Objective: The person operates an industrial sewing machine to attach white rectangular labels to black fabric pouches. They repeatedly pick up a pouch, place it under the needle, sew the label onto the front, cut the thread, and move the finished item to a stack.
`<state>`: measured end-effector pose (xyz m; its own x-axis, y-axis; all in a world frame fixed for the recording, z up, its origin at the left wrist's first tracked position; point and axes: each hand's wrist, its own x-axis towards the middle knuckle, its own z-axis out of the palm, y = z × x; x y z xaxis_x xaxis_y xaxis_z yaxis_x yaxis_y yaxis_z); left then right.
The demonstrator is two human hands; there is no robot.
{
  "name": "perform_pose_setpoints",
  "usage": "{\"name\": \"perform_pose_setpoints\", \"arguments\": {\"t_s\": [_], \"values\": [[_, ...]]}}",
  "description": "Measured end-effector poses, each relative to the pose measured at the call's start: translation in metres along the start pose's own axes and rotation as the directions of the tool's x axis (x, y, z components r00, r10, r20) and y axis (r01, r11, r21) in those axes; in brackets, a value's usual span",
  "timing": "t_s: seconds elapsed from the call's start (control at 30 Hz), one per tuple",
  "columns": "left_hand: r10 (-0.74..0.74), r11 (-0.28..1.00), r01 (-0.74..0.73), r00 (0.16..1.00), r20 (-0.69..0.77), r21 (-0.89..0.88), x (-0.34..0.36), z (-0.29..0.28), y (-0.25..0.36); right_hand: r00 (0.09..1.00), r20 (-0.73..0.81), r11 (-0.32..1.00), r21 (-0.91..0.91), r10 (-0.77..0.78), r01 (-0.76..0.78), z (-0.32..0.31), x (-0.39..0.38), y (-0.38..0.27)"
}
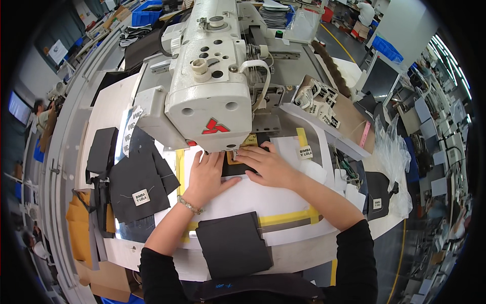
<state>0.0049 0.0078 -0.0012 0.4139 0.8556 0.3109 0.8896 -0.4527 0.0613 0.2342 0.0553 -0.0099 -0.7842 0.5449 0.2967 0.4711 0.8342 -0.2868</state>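
The black piece (234, 169) lies under the head of your sewing machine (207, 109), on the white sheet (228, 197), with a yellow frame (230, 158) over it. Its near edge shows between your hands, and bare sheet runs from there toward the black stack (234, 245); the machine closes off the far side. That edge runs roughly left to right; you cannot tell the long axis, as hands and machine hide much of the piece. Your right hand (268, 166) lies flattened across its right part, fingers pointing left, while your left hand (206, 175) is spread at its left edge, fingers pointing away; neither is closed around anything. Farther out, black panels (132, 177) lie left and an open box (349, 134) stands right.
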Motion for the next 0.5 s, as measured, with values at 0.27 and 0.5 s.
{"name": "perform_pose_setpoints", "arguments": {"t_s": [0.27, 0.5], "values": [[-0.008, 1.0, 0.008, 0.999, 0.048, -0.004, 0.003, -0.006, 0.001, 0.999, -0.009, 0.999, -0.031, -0.037, 0.036, 0.004, -0.001, 0.007], [0.002, 1.0, -0.002, 1.0, -0.003, 0.025, 0.011, 0.002, -0.01, 0.997, -0.041, 0.997, -0.05, -0.059, 0.056, 0.007, 0.009, 0.025]]}}
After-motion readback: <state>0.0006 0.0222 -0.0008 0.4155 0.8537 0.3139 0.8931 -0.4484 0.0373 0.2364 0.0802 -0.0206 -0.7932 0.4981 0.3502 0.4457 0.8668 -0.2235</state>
